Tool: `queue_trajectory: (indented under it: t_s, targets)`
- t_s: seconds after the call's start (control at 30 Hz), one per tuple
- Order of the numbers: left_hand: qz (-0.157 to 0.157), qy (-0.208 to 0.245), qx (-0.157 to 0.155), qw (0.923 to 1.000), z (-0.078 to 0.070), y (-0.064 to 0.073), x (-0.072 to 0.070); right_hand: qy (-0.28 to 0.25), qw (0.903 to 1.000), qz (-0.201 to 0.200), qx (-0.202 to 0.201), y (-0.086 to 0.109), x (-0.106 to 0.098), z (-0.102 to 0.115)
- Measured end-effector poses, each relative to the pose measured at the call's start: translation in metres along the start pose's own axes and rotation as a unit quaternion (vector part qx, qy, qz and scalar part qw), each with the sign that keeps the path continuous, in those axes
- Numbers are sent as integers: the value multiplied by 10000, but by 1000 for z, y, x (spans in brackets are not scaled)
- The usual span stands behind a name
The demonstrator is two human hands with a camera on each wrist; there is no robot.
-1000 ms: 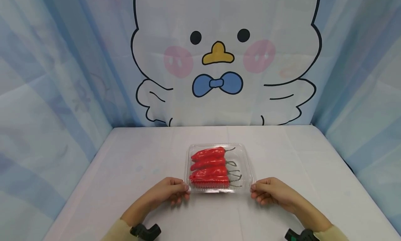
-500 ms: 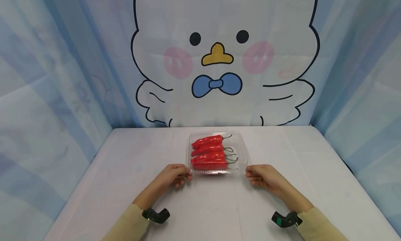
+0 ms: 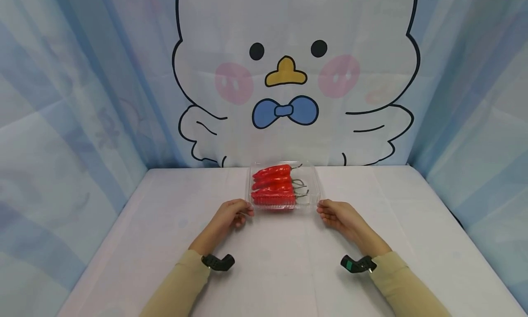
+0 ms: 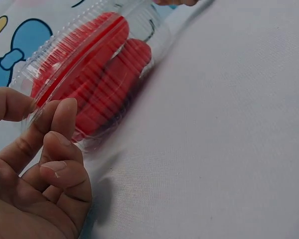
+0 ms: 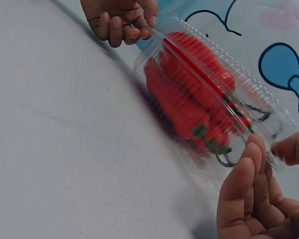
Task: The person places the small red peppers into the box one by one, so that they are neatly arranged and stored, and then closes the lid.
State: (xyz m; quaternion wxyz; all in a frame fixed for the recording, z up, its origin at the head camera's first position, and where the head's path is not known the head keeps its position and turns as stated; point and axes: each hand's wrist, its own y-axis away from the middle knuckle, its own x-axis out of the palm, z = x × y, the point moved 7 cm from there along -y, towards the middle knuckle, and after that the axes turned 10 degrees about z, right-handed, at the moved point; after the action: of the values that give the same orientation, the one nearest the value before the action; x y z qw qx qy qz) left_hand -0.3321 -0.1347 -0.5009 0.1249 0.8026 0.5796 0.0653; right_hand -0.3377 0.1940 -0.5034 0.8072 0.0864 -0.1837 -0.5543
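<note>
A clear plastic clamshell box (image 3: 310, 182) with its lid down holds several red chili peppers (image 3: 273, 185) with green stems (image 5: 214, 144). By its near left corner, my left hand (image 3: 231, 215) pinches the rim between thumb and forefinger. The right hand (image 3: 341, 218) pinches the near right corner in the same way. In the left wrist view, the other fingers of the left hand (image 4: 45, 169) curl loosely below the rim. From the right wrist view, the right hand (image 5: 264, 194) grips the flange, and the box bottom appears on or just over the table.
A white cloth covers the table (image 3: 268, 271). At the far edge hangs a curtain (image 3: 288, 143) with a cartoon bird, close behind the box. Blue-and-white curtains (image 3: 62, 124) stand along both sides. Each wrist wears a black camera mount (image 3: 218, 262).
Both hands have moved the box of peppers away from the person, toward the back curtain. Their pinch on the two near corners stays the same.
</note>
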Motion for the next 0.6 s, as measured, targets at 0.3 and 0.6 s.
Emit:
queue_trajectory:
  t_s: [0.3, 0.6]
  targets:
    - [-158, 263, 99, 9995, -1, -4, -2, -67, 9999, -5, -122, -6, 0, 4]
    - [-219, 314, 73, 9992, 0, -6, -2, 117, 9997, -67, -211, -6, -1, 5]
